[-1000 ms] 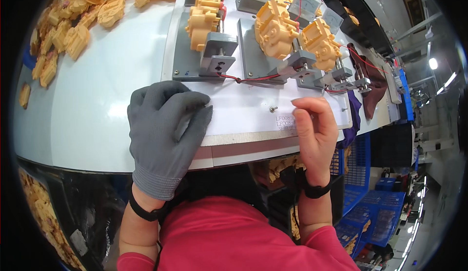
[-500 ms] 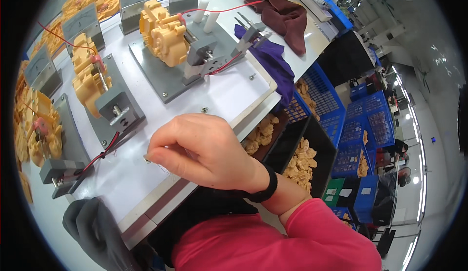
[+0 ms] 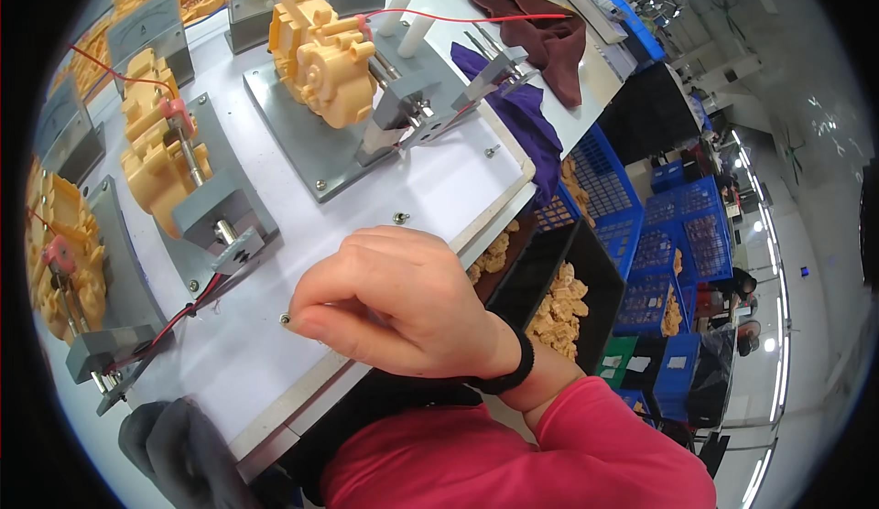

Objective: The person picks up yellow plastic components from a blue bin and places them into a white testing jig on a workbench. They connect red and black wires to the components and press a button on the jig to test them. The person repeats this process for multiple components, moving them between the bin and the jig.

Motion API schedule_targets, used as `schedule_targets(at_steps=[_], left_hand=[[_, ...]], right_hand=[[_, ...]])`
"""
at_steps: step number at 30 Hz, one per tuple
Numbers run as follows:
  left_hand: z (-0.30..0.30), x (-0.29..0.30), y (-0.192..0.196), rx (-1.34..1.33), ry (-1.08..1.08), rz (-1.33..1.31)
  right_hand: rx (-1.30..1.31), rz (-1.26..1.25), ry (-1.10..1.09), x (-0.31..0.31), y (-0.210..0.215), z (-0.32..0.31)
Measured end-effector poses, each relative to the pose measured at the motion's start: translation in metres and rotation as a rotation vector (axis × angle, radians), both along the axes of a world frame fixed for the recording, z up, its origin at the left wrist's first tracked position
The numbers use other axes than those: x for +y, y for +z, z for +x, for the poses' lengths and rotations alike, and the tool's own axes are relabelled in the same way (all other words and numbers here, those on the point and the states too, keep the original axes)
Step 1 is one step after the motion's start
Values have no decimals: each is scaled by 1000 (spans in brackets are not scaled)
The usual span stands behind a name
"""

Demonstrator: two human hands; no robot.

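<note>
On the white bench [image 3: 458, 179], near its front edge, the bare right hand [image 3: 403, 308] is curled, fingertips pinched on a small metal screw [image 3: 286, 319] sitting in the board; what's between the fingers beyond that, can't tell. Pinch looks like it steadies or turns the screw where it sits. Left hand [image 3: 179, 449], in a grey glove, hangs low at the bench edge, mostly cut off; can't tell if it grips anything. Behind the right hand: grey fixture plates, each clamping a yellow plastic housing [image 3: 320, 51], second housing [image 3: 156, 157] to the left, red wires [image 3: 174, 321] trailing from the clamps. Nearest clamp handle [image 3: 233, 248] sits close to the knuckles, tight clearance there. Two more screws [image 3: 400, 218] further back. Purple cloth [image 3: 517, 115] drapes over the right edge; black bin [image 3: 572, 280] of yellow parts below.
</note>
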State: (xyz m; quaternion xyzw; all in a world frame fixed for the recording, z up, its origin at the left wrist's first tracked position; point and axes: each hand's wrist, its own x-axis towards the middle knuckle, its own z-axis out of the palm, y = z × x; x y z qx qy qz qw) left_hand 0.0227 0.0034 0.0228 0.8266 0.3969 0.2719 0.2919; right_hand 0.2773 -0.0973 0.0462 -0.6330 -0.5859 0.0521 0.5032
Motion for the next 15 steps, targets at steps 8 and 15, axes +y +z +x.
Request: schedule_targets(at_steps=[8,15], left_hand=[[14,-11,-5,-248,142,-195],[19,-8,4,-89,156,-93]], right_hand=[[1,20,5,-1,1,1],[-26,-65,4,-3,5,2]])
